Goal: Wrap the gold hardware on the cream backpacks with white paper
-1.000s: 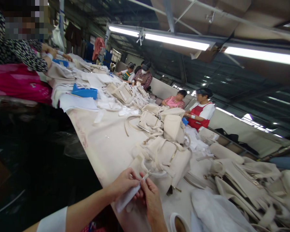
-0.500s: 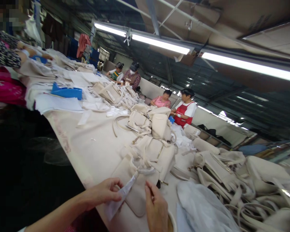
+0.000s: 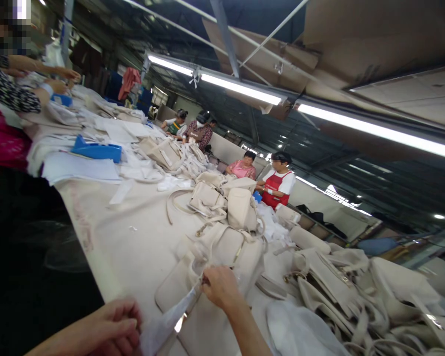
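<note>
My right hand (image 3: 220, 288) has its fingers pinched on the upper end of a thin white wrapping strip (image 3: 178, 309), beside the straps of a cream handbag (image 3: 226, 247). The strip slants down toward my left hand (image 3: 116, 326), which is curled at the lower left. Its fingertips are beside the strip's lower part; whether they grip it is hidden. A flat cream bag panel (image 3: 172, 284) lies under the upper part of the strip. A small shiny spot shows next to the strip.
More cream bags (image 3: 241, 207) stand further up the long table (image 3: 126, 247). A heap of bags and straps (image 3: 341, 282) is at right, behind a translucent plastic bag (image 3: 300, 329). A blue holder (image 3: 96, 149) sits on white sheets. Several people work around the table.
My right hand has moved up and forward onto the strip's upper end. My left hand has drawn back to the lower left. The view has shifted slightly.
</note>
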{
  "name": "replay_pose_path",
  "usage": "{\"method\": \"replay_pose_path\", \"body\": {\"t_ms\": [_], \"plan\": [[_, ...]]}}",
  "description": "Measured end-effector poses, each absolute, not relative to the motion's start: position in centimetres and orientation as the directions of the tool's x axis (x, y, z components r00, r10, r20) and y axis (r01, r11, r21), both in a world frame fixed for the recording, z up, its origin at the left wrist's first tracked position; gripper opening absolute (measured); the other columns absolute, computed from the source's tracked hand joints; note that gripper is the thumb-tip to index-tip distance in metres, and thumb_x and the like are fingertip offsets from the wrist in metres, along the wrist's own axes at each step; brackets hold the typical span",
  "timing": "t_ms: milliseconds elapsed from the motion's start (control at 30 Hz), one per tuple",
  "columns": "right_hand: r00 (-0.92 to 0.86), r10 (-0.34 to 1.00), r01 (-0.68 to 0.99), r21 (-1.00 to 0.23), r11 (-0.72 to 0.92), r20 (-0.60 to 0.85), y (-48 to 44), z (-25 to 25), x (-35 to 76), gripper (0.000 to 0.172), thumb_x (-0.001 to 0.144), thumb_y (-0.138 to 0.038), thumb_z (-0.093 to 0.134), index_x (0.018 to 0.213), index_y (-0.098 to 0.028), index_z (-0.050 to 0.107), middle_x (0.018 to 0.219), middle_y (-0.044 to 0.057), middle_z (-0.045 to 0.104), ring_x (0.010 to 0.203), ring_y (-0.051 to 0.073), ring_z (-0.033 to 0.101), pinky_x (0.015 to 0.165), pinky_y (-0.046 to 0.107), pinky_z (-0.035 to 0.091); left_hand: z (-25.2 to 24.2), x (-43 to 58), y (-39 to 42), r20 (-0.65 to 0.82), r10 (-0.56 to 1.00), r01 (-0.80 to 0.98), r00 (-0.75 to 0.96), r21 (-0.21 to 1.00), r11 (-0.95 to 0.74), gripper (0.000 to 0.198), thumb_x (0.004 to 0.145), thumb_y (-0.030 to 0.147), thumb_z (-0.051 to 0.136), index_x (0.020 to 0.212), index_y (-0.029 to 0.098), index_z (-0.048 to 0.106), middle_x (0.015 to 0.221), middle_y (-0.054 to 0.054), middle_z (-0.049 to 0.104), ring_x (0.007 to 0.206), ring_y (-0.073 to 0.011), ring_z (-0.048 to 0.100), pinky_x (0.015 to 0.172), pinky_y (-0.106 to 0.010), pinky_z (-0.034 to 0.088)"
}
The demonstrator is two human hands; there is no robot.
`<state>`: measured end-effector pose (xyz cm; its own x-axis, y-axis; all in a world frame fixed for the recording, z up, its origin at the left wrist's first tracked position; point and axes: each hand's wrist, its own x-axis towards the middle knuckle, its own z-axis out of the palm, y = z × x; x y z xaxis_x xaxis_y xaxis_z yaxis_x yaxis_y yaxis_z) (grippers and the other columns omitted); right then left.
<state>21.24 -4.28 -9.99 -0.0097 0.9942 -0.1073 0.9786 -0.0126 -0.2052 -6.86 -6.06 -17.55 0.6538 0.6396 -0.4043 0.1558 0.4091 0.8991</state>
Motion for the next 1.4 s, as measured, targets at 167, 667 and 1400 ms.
{"method": "replay_pose_path", "body": {"t_ms": [167, 667, 1400], "plan": [[-0.093, 0.959, 0.864, -0.5, -0.055, -0.266, -1.1, -9.0, 21.3, 0.022, 0.046, -0.003, 0.071, 0.042, -0.02, 0.057, 0.046, -0.003, 0.059, 0.057, 0.018, 0.06, 0.064, 0.029, 0.043, -17.4, -7.8, -6.3, -0.383, 0.67, 0.111, 0.636, 0.905, 0.411, 0.064, 0.057, 0.073, 0.073, 0.092, 0.021, 0.065, 0.091, -0.005, 0.072, 0.084, -0.0208, 0.065, 0.068, -0.024, 0.047], [0.345, 0.906, -0.141, -0.94, 0.31, 0.247, 4.7, 8.1, 26.5, 0.006, 0.083, -0.025, 0.055, 0.081, -0.023, 0.06, 0.089, 0.0, 0.071, 0.096, 0.017, 0.067, 0.093, 0.041, 0.051, -15.9, -6.6, -3.3, -0.065, 0.842, -0.212, 0.535, 0.955, 0.209, 0.053, 0.061, 0.057, 0.078, 0.093, 0.02, 0.058, 0.1, -0.006, 0.069, 0.09, -0.0221, 0.064, 0.071, -0.028, 0.047], [0.34, 0.901, -0.403, -0.825, 0.397, 0.268, -4.8, -2.1, 22.9, 0.02, 0.081, -0.036, 0.066, 0.098, -0.03, 0.074, 0.122, -0.001, 0.069, 0.123, 0.022, 0.057, 0.117, 0.054, 0.032, -6.3, 7.9, 0.4, 0.342, 0.892, 0.156, 0.296, 0.904, -0.398, 0.03, 0.07, 0.025, 0.073, 0.095, 0.02, 0.057, 0.111, -0.014, 0.06, 0.111, -0.0379, 0.057, 0.1, -0.048, 0.04]]}}
